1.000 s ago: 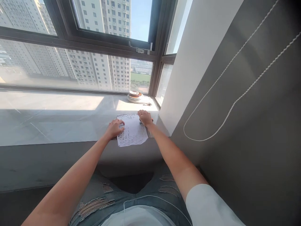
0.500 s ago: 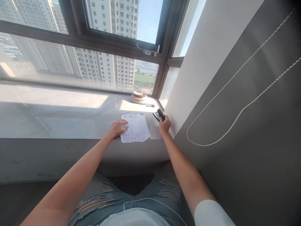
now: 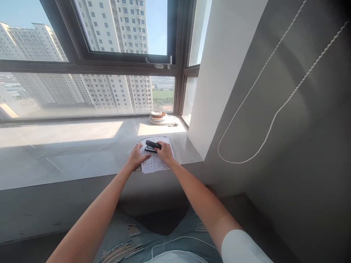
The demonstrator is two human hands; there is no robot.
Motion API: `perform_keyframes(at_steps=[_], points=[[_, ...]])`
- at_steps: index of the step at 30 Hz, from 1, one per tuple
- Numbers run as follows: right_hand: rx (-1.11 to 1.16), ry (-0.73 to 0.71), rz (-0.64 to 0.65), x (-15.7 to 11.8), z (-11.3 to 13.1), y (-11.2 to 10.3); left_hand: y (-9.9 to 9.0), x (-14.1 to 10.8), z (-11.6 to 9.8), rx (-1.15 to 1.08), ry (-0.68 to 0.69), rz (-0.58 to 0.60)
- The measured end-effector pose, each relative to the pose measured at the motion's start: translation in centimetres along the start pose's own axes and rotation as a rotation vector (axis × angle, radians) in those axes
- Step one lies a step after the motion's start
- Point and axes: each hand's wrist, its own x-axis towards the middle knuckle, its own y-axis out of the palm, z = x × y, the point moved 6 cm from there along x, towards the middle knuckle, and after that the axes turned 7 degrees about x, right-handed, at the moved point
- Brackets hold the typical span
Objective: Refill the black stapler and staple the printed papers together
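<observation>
Sheets of paper (image 3: 153,165) covered in writing lie on the window sill, their near edge reaching past the sill's front edge. My right hand (image 3: 165,152) grips a black stapler (image 3: 152,144) over the paper, its jaws pointing left. Whether the stapler touches the paper, I cannot tell. At the paper's left side is my left hand (image 3: 135,157), thumb and fingers apart, the thumb lying across the sheet close to the stapler's front.
A stack of small plates (image 3: 158,118) stands in the sill's far right corner, with a small dark item (image 3: 173,125) beside it. A white bead chain (image 3: 241,162) hangs at the right wall. The window frame (image 3: 117,69) borders the grey sill (image 3: 82,153).
My right hand has brought the stapler left, from beside the paper to over it. My left hand has shifted slightly at the paper's left edge. The view has tilted.
</observation>
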Motion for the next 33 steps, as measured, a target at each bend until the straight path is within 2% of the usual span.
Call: perform_keyframes(at_steps=[5, 9, 13, 18, 23, 28, 33], points=[[0.171, -0.032, 0.136, 0.2, -0.7, -0.8, 0.2, 0.3, -0.2, -0.03, 0.084, -0.012], [0.235, 0.008, 0.12, 0.4, -1.1, -1.3, 0.6, 0.5, 0.2, -0.167, 0.131, 0.007], [0.298, 0.001, 0.159, 0.3, -1.1, -1.2, 0.8, 0.7, 1.0, -0.292, 0.117, 0.013], [0.178, -0.01, 0.105, 0.3, -1.1, -1.3, 0.8, 0.9, 1.9, -0.376, 0.046, 0.014], [0.199, -0.042, 0.087, 0.3, -1.4, -1.3, 0.4, 0.9, 2.4, -0.418, -0.097, 0.024], [0.163, -0.106, 0.13, 0.2, -1.5, -0.7, -0.5, 1.0, 2.2, -0.469, -0.036, -0.02], [0.063, -0.215, 0.115, -0.2, -1.2, -0.5, -0.5, 1.3, 3.1, -0.437, -0.087, -0.054]])
